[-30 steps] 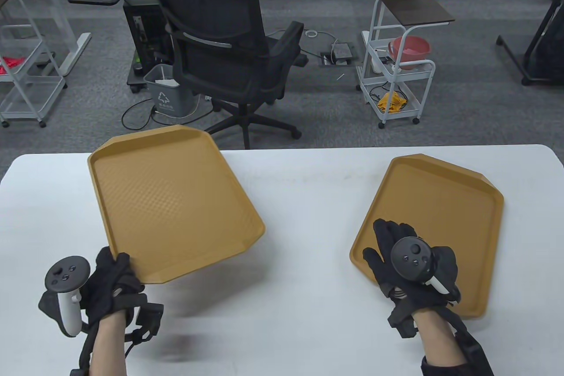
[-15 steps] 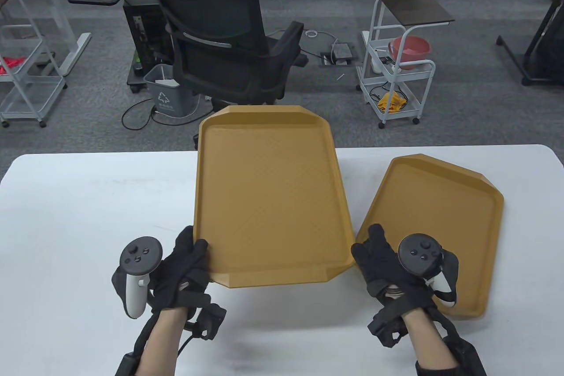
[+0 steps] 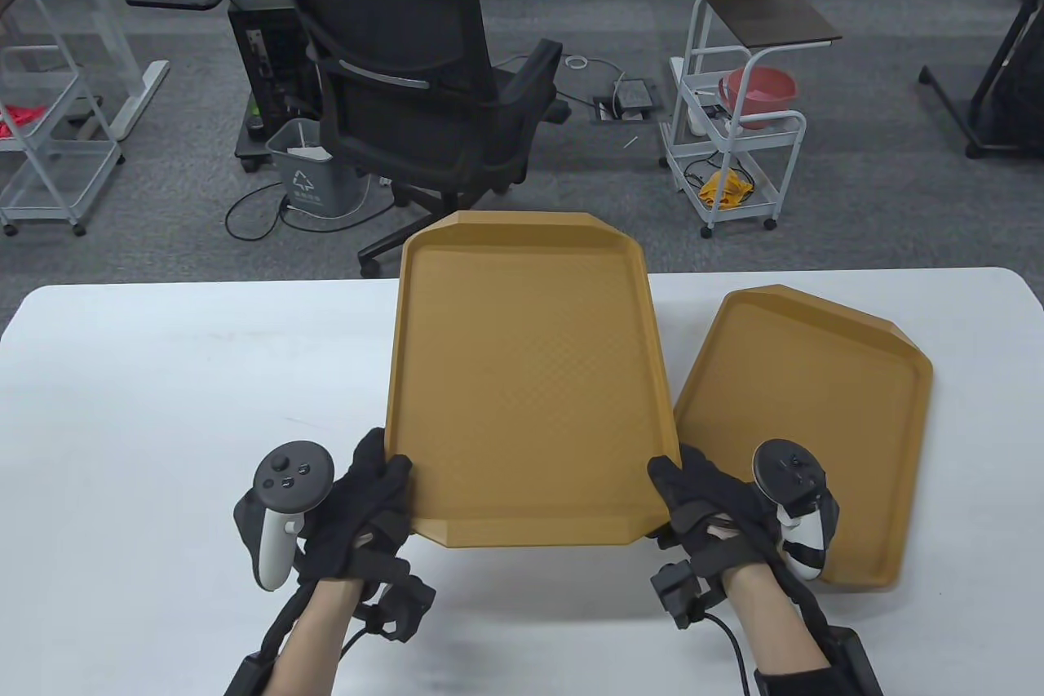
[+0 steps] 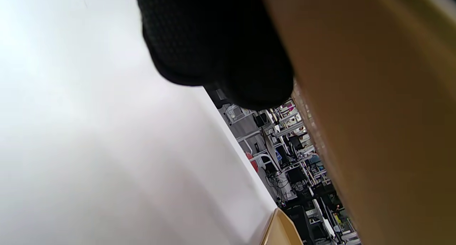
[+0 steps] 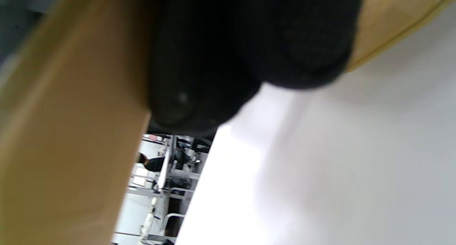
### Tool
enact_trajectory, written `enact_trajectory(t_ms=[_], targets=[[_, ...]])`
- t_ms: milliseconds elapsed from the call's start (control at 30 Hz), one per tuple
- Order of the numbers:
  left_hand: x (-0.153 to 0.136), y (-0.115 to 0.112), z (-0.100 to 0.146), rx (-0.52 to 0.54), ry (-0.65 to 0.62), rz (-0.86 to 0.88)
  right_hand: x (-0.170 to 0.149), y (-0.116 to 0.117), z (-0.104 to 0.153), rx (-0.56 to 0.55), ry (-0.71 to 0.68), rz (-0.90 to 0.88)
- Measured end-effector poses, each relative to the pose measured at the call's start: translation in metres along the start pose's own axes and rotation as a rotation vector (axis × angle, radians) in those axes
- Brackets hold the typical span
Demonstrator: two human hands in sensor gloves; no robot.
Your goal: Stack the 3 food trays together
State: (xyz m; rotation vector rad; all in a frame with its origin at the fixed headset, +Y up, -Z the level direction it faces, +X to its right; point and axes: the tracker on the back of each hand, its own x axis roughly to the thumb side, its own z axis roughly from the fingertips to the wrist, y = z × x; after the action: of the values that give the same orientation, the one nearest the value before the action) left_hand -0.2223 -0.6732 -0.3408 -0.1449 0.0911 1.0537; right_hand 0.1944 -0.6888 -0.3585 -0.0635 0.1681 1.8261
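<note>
A tan food tray (image 3: 530, 378) is held above the white table (image 3: 163, 402), near its middle, long side running away from me. My left hand (image 3: 375, 484) grips its near-left corner, thumb on the rim. My right hand (image 3: 689, 496) grips its near-right corner. The left wrist view shows my gloved fingers (image 4: 221, 45) against the tray's underside (image 4: 374, 113). The right wrist view shows the same: fingers (image 5: 249, 41) under the tray (image 5: 71, 131). A second tan tray (image 3: 816, 418) lies flat at the right, partly under the held tray's right edge. I see only these two trays.
A black office chair (image 3: 408, 76) stands just beyond the table's far edge. A white cart (image 3: 734, 149) with a red basin stands further back right. The held tray's far end reaches past the table's far edge.
The held tray has swung from the left side to the middle and straightened. My right hand has left the right tray's near corner and taken the held tray's near-right corner.
</note>
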Motion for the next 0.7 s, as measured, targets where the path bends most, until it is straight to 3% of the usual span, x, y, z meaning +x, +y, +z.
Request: enact_trajectory(t_ms=[133, 200, 333, 500, 700], targets=[[0.005, -0.004, 0.000, -0.041, -0.053, -0.146, 0.005, -0.019, 0.003, -0.058, -0.036, -0.027], [0.011, -0.002, 0.004, 0.020, -0.102, -0.295, 0.009, -0.032, 0.006, -0.084, -0.048, -0.039], [0.028, 0.009, 0.018, 0.211, -0.134, -0.600, 0.019, -0.063, 0.014, -0.210, -0.101, 0.105], [0.037, 0.018, 0.028, 0.349, -0.106, -0.839, 0.020, -0.092, 0.021, -0.365, -0.074, 0.183], [0.036, 0.022, 0.030, 0.388, -0.029, -0.991, 0.016, -0.129, 0.030, -0.523, -0.009, 0.230]])
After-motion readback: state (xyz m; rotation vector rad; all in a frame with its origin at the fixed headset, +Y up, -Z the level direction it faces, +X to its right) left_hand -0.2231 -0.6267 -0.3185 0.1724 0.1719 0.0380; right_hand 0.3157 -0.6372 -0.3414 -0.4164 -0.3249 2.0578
